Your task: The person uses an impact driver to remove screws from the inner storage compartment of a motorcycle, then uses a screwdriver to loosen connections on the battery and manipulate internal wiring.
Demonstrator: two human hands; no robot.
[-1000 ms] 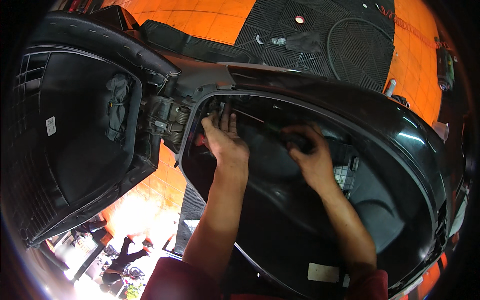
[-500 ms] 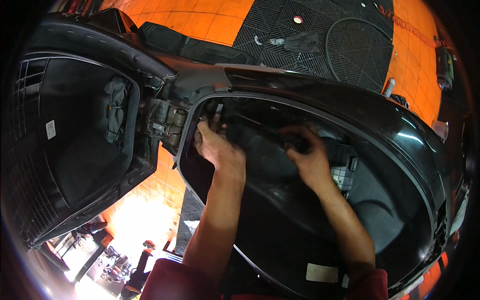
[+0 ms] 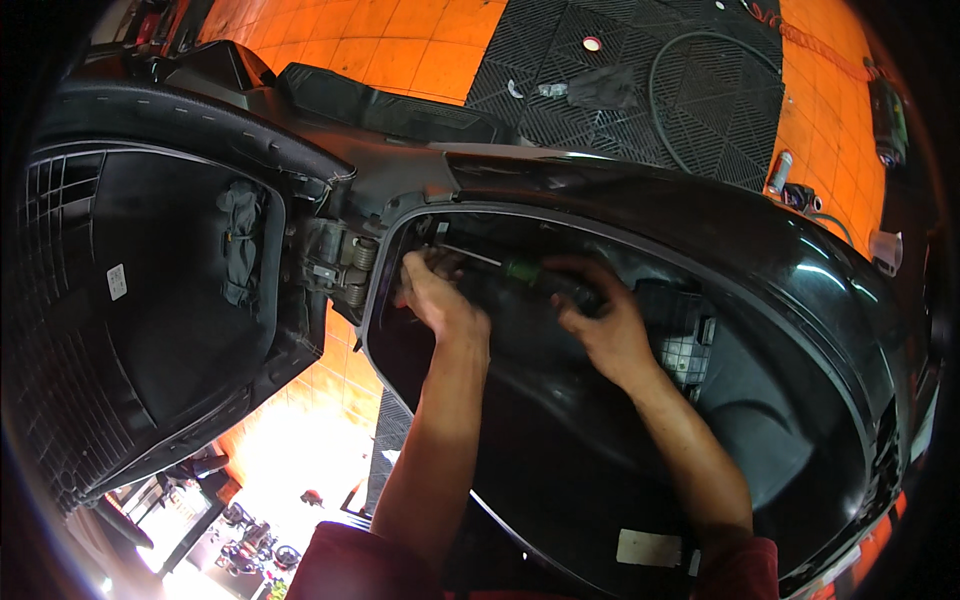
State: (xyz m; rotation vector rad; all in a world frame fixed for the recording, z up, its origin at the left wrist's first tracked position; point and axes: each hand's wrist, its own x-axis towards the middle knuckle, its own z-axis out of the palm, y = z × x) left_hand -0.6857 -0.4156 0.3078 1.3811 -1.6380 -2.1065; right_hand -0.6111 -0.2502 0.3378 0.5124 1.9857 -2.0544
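Both my hands are down inside the black under-seat storage compartment (image 3: 560, 440) of a scooter. My right hand (image 3: 610, 325) is wrapped round the handle of a screwdriver (image 3: 521, 270), which is dark with a green section. Its thin metal shaft points left, toward the compartment's hinge-side wall. Beside the shaft's far end is my left hand (image 3: 437, 298), its fingers bent and drawn together against that wall. Shadow hides the fingertips and whatever is between them, and the screwdriver's tip cannot be made out.
The raised seat (image 3: 165, 270) stands open at left on a spring hinge (image 3: 350, 270), a dark bundle (image 3: 240, 245) strapped in its underside. Beyond the scooter, a hose (image 3: 655, 95) and a cloth (image 3: 603, 87) lie on black mats. A spray can (image 3: 780, 172) stands on orange tiles.
The screwdriver's shaft and green section now show clearly between my hands, where they were dark before. My right hand has shifted slightly; the left stays by the wall. The view has tilted a little.
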